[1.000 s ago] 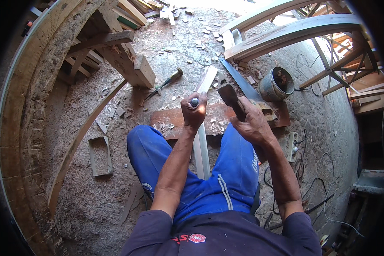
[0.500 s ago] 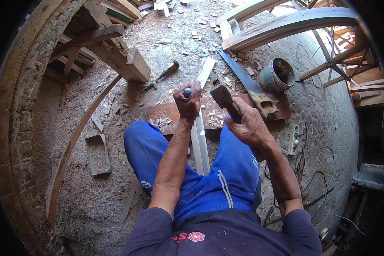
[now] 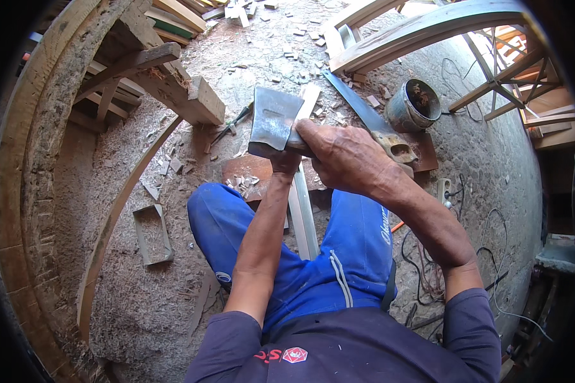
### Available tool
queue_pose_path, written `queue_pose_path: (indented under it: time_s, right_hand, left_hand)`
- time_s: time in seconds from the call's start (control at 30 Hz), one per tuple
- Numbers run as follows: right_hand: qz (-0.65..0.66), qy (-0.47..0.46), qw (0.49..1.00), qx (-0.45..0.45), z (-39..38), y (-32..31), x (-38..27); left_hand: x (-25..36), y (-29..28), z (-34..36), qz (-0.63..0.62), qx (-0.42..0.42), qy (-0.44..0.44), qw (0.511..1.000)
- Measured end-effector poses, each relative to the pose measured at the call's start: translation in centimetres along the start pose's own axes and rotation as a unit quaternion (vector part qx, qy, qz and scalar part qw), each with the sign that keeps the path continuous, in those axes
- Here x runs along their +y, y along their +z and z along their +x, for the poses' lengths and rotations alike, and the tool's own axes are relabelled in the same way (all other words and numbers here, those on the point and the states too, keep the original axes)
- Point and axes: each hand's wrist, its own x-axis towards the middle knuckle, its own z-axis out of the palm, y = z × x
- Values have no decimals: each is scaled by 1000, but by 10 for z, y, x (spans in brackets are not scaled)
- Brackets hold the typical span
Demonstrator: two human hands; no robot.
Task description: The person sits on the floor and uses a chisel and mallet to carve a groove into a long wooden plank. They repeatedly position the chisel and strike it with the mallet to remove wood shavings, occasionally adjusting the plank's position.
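Note:
A hatchet with a broad metal head (image 3: 275,118) is gripped in my right hand (image 3: 345,156), its head swung across above my left hand (image 3: 285,165). That hand is largely covered by the hatchet; the chisel seen in it earlier is now hidden. Beneath both hands a pale wooden strip (image 3: 303,217) runs between my knees over a brown board (image 3: 243,168) strewn with chips. A handsaw (image 3: 358,105) lies just right of the strip, and a slim tool (image 3: 233,124) rests on the floor to its left, partly behind the hatchet.
Wooden frames (image 3: 428,35) stand upper right, beside a metal bucket (image 3: 414,105). A heavy timber structure (image 3: 204,99) and curved strip (image 3: 128,175) are on the left, with a shallow tray (image 3: 152,236). A power strip (image 3: 444,191) and cables lie right; wood offcuts litter the floor.
My right hand has swung the hatchet up and leftward, bringing its head over my left hand. The left hand has stayed near the strip and is now mostly covered.

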Motion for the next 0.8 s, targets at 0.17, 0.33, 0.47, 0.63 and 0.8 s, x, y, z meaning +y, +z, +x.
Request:
queue_pose_path:
  time_s: [0.17,0.33,0.47,0.63,0.8]
  right_hand:
    - [-95,58,987,-115,12,12,5]
    - [-65,51,995,-58,-8,5,24]
    - [-15,49,999,-14,-3,15,13]
    - [-14,75,992,-105,-10,34,29]
    - [127,131,983,27,-35,60,36]
  left_hand:
    - [-28,2,-9,-8,-71,-72,995]
    - [5,9,8,110,-90,134,981]
    - [12,-15,13,-38,-152,-25,987]
    - [35,-18,-11,129,-92,151,976]
    - [38,-32,10,-55,-77,-74,993]
